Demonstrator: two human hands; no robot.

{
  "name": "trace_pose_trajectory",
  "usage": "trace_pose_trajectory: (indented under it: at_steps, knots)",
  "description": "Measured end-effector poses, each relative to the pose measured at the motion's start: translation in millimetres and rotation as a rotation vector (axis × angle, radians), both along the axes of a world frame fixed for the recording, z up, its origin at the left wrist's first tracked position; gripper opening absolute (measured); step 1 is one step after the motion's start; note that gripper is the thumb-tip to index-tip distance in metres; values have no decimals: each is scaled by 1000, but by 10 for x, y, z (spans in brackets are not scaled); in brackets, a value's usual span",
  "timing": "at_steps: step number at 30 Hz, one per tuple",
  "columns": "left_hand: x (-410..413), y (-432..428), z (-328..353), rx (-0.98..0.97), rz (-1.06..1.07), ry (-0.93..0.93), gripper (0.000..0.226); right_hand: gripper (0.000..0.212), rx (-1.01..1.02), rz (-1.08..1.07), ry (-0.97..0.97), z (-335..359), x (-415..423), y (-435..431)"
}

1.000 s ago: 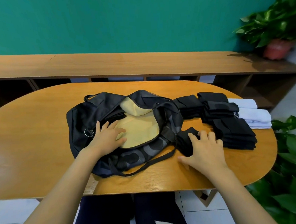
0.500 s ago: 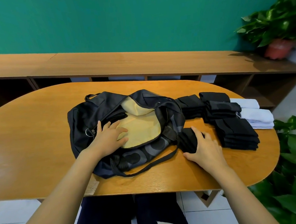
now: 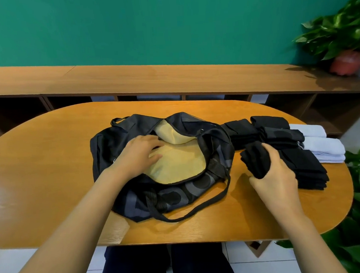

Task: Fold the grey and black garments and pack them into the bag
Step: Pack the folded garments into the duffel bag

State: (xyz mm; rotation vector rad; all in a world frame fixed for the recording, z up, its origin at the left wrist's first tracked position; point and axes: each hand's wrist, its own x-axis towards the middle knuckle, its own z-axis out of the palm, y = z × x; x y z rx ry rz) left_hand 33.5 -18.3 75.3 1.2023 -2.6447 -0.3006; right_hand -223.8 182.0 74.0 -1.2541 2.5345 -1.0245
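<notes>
Your right hand (image 3: 275, 174) clasps a folded black fabric garment (image 3: 256, 159), its lower end hidden behind the palm; your left hand (image 3: 137, 156) lies flat on the black fabric bag (image 3: 117, 143).

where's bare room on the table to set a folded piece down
The widest bare wood on the table lies left of the bag. A strip runs between the bag's strap and the near edge. The right end is crowded: black stacks, pale folded garments, and the right hand gripping a black piece.
</notes>
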Motion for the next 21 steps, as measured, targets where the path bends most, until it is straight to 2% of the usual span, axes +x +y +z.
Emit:
trace_pose_trajectory:
  at_steps: [4,8,11,13,17,19,21]
  knots:
    - [-296,-458,261,-107,-58,-17,41,83,-126,52,-93,339,266,-166]
    - [-650,-961,313,-74,-30,-279,50,81,-78,198,-257,357,614,-539]
    - [-769,-1227,244,29,-45,-449,37,79,-5,296,-343,212,840,-863]
    - [-794,-1374,276,0,-58,-352,19,80,35,336,-402,138,941,-1048]
    - [-780,-1546,523,-211,-13,224,9,81,58,358,-377,57,1069,-1402]
    - [-755,-1574,595,-227,-35,352,8,81,81,340,-162,-12,1108,-1646]
    - [-740,-1571,618,-219,-68,383,8,81,133,285,160,-96,1135,-1937]
